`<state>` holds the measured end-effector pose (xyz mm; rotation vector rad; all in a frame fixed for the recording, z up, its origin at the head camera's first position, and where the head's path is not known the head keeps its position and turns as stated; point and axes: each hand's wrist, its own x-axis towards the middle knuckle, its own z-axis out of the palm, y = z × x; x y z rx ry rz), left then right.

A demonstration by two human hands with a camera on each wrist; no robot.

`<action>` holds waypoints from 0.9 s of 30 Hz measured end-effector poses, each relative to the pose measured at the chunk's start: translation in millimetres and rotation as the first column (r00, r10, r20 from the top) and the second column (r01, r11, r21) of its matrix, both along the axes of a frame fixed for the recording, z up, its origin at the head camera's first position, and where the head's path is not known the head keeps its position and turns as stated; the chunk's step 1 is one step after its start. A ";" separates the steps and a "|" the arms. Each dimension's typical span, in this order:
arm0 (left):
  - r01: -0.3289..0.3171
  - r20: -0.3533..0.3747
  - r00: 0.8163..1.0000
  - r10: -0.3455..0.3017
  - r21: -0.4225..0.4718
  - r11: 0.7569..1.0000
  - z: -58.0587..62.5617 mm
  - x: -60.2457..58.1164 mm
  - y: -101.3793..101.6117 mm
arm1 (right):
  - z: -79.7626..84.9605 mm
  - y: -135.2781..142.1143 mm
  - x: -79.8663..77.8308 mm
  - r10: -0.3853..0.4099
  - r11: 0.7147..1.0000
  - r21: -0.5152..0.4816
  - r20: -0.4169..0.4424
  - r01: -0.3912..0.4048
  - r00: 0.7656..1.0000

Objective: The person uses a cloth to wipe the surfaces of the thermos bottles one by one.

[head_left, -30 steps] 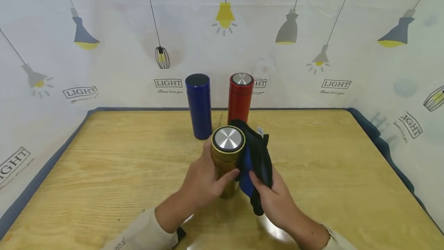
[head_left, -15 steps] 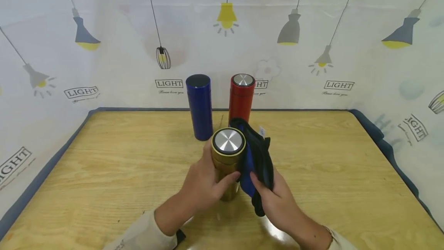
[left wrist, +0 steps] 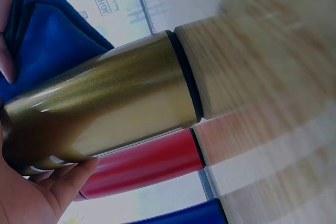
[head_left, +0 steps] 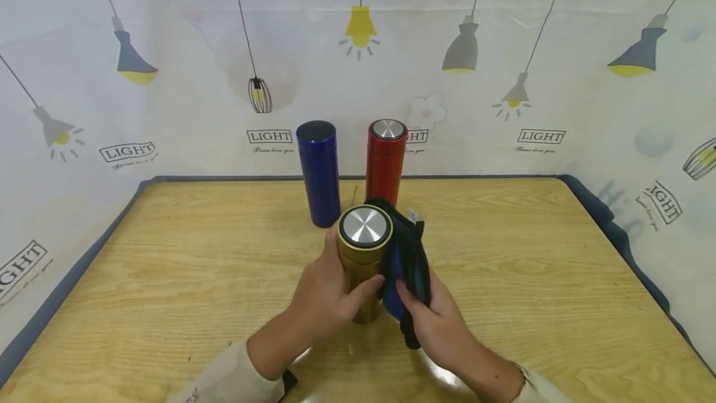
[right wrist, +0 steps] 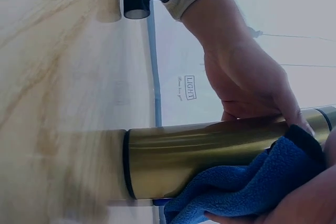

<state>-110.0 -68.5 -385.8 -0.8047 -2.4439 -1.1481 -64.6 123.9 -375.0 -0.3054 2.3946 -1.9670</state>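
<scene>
A gold thermos flask [head_left: 363, 266] with a shiny metal-topped lid stands upright at the middle of the table. My left hand [head_left: 321, 294] grips its left side, the thumb across the front. My right hand [head_left: 444, 325] holds a folded blue cloth [right wrist: 247, 182] with dark edging, its thumb on the near face. The cloth lies against the flask's right side, and a small white tag shows at its edge. In the left wrist view, the blue cloth [left wrist: 58, 40] touches the gold flask [left wrist: 115, 98] near its upper part. Some fingers of both hands are hidden.
Behind the gold flask stand a blue flask [head_left: 319, 176] and a red flask [head_left: 386, 163], the red one partly covered by the cloth. The glossy wooden table [head_left: 184, 266] ends at a wall sheet [head_left: 212, 48] printed with lamps.
The right hand and cloth have shifted slightly left against the gold flask. The left hand keeps its hold, and the whole head view has moved a little.
</scene>
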 end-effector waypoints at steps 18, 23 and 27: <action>0.022 0.034 0.999 -0.021 -0.033 0.999 0.1 -3.2 -2.6 | 2.0 1.6 4.7 -0.089 0.996 0.007 -0.088 0.090 0.992; 0.126 0.187 0.975 -0.123 -0.001 0.992 5.0 -10.1 -9.5 | 6.8 3.0 5.7 -0.090 0.996 0.003 -0.131 0.091 0.987; 0.199 0.295 0.929 -0.224 0.113 0.973 8.9 -14.0 -13.0 | 6.8 2.7 4.5 -0.086 0.996 0.010 -0.134 0.089 0.987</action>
